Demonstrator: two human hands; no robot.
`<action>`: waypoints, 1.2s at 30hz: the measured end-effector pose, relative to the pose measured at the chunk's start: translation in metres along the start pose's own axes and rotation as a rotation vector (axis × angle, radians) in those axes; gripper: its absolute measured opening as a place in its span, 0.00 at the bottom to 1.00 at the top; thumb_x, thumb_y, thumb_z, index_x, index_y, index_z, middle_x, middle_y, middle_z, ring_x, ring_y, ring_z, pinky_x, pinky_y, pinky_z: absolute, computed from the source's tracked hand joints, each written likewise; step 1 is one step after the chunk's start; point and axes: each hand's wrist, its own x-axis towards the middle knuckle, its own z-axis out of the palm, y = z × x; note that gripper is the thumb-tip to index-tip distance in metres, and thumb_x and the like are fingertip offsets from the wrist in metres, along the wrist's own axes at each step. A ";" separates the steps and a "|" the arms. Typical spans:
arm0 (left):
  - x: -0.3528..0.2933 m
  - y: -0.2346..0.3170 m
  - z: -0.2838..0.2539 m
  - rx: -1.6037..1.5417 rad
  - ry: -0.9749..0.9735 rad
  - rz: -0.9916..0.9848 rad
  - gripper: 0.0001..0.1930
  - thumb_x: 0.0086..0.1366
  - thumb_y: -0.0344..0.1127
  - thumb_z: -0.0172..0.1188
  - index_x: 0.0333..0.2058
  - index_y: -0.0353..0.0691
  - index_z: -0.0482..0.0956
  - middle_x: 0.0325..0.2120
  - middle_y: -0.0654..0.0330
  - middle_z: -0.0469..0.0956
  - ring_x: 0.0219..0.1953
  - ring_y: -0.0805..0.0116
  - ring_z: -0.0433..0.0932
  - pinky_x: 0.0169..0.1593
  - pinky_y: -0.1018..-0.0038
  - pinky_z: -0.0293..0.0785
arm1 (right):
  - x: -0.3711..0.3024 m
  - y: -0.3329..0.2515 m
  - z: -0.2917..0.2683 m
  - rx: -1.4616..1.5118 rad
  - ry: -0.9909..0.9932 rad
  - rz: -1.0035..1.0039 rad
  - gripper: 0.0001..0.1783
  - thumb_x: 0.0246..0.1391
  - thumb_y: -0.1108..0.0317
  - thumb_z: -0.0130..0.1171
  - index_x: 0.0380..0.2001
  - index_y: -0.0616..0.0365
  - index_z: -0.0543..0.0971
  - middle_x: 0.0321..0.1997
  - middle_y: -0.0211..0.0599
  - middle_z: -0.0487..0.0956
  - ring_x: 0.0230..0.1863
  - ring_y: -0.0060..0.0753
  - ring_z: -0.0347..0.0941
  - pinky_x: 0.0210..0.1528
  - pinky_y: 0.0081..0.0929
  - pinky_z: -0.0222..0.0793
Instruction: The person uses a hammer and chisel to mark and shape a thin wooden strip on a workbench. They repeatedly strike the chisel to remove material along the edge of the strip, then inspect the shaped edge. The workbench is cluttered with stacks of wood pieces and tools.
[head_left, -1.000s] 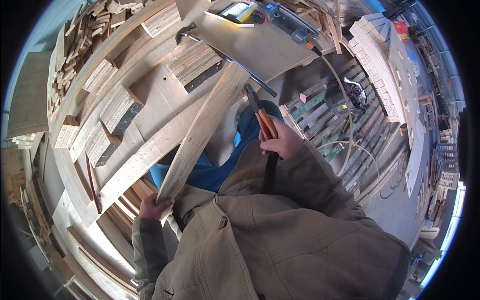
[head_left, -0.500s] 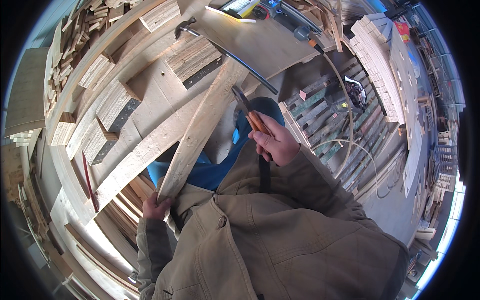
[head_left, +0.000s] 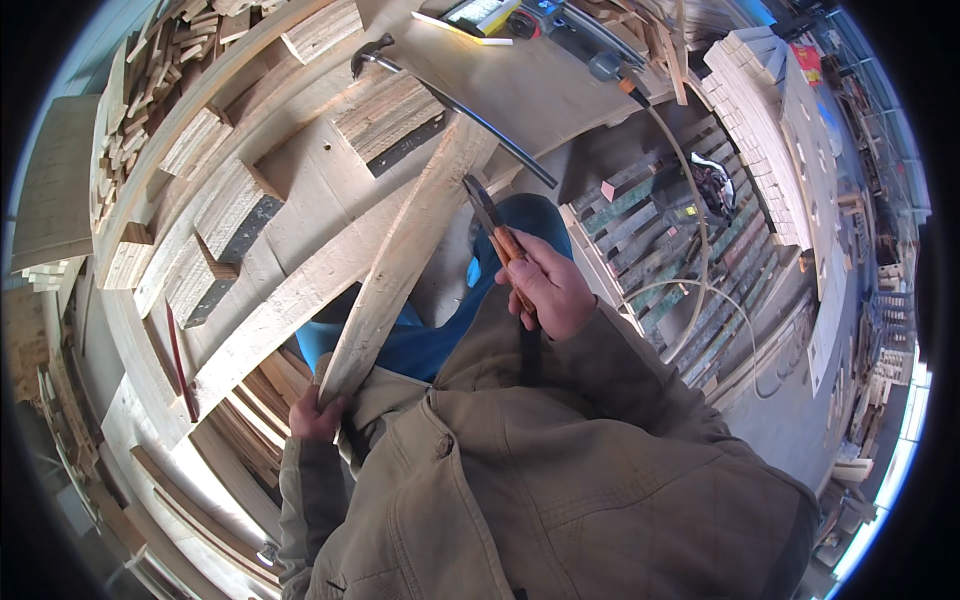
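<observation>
- Fingers of the left hand (head_left: 317, 415) are closed around the near end of a long wooden plank (head_left: 405, 262), which slants up and away to the right, its far end lying on the desk (head_left: 300, 170).
- Left of the plank, a red pencil (head_left: 178, 362) lies on a pale board at the desk's near edge.
- Short wood blocks (head_left: 225, 205) with dark end faces stand in a row on the desk beyond the plank; a heap of small offcuts (head_left: 150, 70) lies past them at the far left rim.
- Behind the plank's far end, a long dark metal bar (head_left: 455, 105) with a hooked head lies slantwise across the desk, just beside the plank tip.
- Fingers of the right hand (head_left: 545, 290) are clenched on the orange handle of a hand tool (head_left: 490, 225), whose dark metal head points up toward the plank, near its right edge; whether it touches, I cannot tell.
- Blue trousers (head_left: 430, 340) show between the plank and the tool hand.
- Right of the hand, a slatted wooden pallet (head_left: 660, 250) lies on the floor with a pale hose (head_left: 700, 250) looping over it.
- Stacked pale boards (head_left: 770, 110) stand further right.
</observation>
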 end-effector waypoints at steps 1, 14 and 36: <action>-0.002 0.000 0.000 0.039 -0.003 -0.012 0.23 0.57 0.49 0.71 0.44 0.37 0.84 0.30 0.46 0.85 0.36 0.48 0.86 0.41 0.58 0.79 | 0.000 -0.002 -0.001 0.049 -0.021 -0.098 0.28 0.75 0.61 0.46 0.72 0.62 0.63 0.47 0.41 0.78 0.29 0.19 0.73 0.25 0.16 0.68; 0.001 0.001 0.003 -0.029 0.010 0.000 0.23 0.57 0.48 0.71 0.44 0.37 0.84 0.30 0.45 0.85 0.36 0.48 0.86 0.41 0.58 0.79 | 0.005 0.002 0.005 0.028 0.050 0.004 0.26 0.74 0.61 0.49 0.69 0.61 0.66 0.45 0.39 0.79 0.28 0.19 0.74 0.23 0.16 0.68; 0.005 -0.001 0.005 -0.091 -0.019 0.016 0.23 0.57 0.44 0.69 0.48 0.37 0.84 0.33 0.47 0.86 0.38 0.53 0.87 0.44 0.60 0.80 | 0.019 0.007 0.004 -0.209 0.167 -0.187 0.24 0.72 0.61 0.54 0.65 0.62 0.72 0.37 0.29 0.78 0.30 0.16 0.70 0.32 0.17 0.68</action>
